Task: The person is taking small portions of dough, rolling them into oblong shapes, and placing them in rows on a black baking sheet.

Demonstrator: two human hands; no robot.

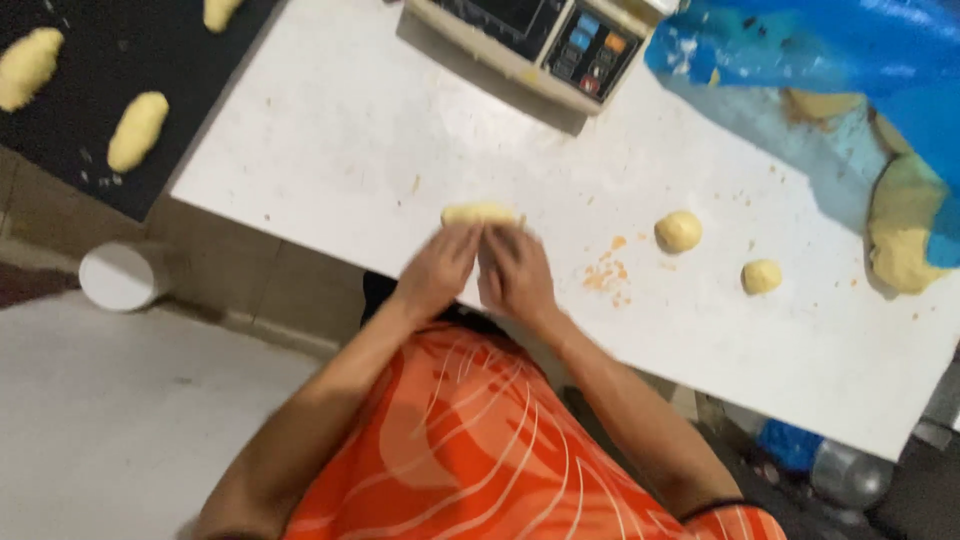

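1. Your white counter (330, 150) fills most of the view, dusted with flour and crumbs.
2. A dark tray (90, 95) sits well beyond the counter's far-left edge, carrying several shaped oblong dough pieces (137, 130).
3. A blue plastic sheet (850, 50) covers the counter's far-right corner, partly draped over a big mass of yellow dough (900, 230).
4. A weighing scale (545, 40) with coloured buttons stands at the counter's far edge.
5. Your left hand (438, 270) and right hand (515, 272) lie side by side near the counter's front edge, palms down, fingers flat on a small dough log (480, 213). The hands press rather than grip it.
6. Two round dough balls (678, 231) rest on the counter to the right of the log, well apart from your hands.
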